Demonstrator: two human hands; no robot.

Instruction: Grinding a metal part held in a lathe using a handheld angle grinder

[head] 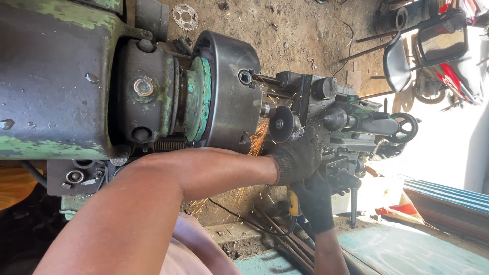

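Two gloved hands work at one large machine. Largest item: an old lathe (56,81), grey metal with flaking green paint, filling the left and centre of the view, which is turned on its side. Its round dark chuck (229,91) stands at the centre, with a short workpiece stub (266,109) projecting from its face toward the carriage and tool post (326,107). A handwheel (405,127) sits at the far end of the carriage. Behind, on the dirt floor (295,30), a parked motorcycle (438,56) with red panels stands well apart from the machine. An angle grinder's body (294,201), partly yellow, is mostly hidden by the gloves; its dark disc (281,124) stands just beside the stub, and orange sparks (259,137) spray from that point down past the forearm. The left hand (298,160), in a dark knit glove, has its grip closed around the grinder's head just below the disc. The right hand (316,201), likewise gloved, has its grip wrapped tight on the grinder's body lower down. A black cable (239,219) trails from the grinder beneath the arms.
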